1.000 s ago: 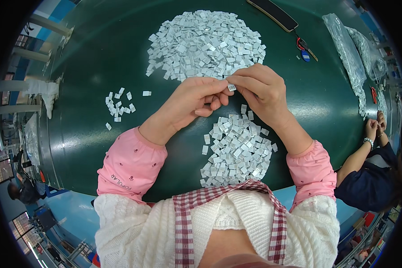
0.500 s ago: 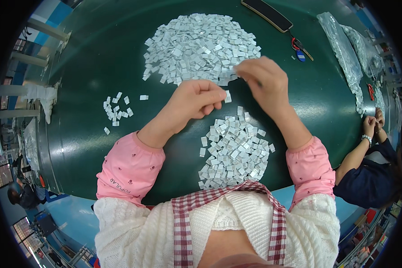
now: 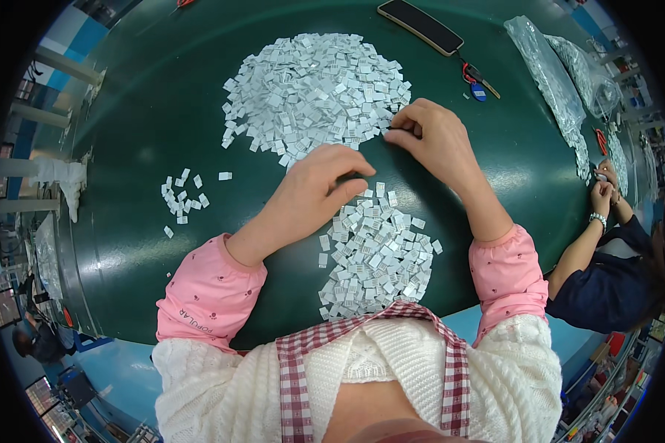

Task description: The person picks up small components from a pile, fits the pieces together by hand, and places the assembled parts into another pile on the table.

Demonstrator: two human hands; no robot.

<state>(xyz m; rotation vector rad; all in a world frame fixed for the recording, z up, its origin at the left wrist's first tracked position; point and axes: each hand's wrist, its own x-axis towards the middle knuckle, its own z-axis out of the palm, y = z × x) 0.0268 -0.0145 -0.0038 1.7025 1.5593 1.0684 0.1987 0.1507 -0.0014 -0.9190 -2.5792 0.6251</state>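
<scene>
Small flat white pieces with dark printed marks form a large heap (image 3: 318, 96) on the far part of the green table. A smaller heap (image 3: 377, 258) of the same pieces lies close to my body. Just above that nearer heap is my left hand (image 3: 321, 181), its thumb and forefinger apart with no piece seen between them. My right hand (image 3: 434, 140) reaches the right edge of the far heap, thumb and forefinger drawn close together in a pinch. Whatever those fingertips hold, if anything, is too small to make out.
Several loose pieces (image 3: 182, 198) lie to the left on the green table (image 3: 133, 258). A phone (image 3: 421, 26) and keys with a blue tag (image 3: 478, 91) sit at the far right. Beyond are clear plastic bags (image 3: 543, 70) and a co-worker's hands (image 3: 604, 184) handling something small.
My left hand has let go of a white piece near the top of the nearer heap and its fingers have parted. My right hand has lowered slightly at the far heap's edge.
</scene>
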